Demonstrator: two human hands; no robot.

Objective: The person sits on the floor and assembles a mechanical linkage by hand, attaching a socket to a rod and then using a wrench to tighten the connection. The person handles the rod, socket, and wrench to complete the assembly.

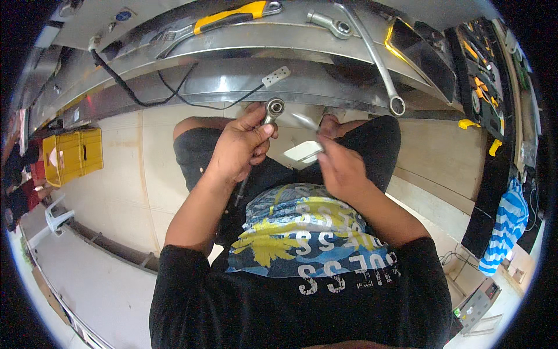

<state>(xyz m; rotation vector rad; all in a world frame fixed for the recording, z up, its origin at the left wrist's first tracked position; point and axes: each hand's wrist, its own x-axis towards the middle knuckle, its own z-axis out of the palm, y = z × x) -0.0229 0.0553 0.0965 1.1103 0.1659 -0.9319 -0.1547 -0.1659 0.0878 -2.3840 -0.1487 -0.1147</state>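
My left hand (241, 145) is closed around a ratchet wrench (275, 108), its round metal head up above the thumb and its dark handle running down below the fist. My right hand (343, 168), smeared by motion, is a short way to the right with its fingers pinched. A thin shiny metal tool (306, 122), too blurred to name, sticks out from those fingers toward the ratchet head, apart from it. Just below it, between my knees, a pale flat piece (303, 152) shows; whether my fingers touch it I cannot tell.
On the metal bench ahead lie a yellow-handled adjustable wrench (229, 17), a ratchet head piece (329, 24), a long ring wrench (372, 52) and a dark phone-like slab (421, 58). A white socket strip (276, 77) hangs on its cable. A yellow crate (72, 156) stands left.
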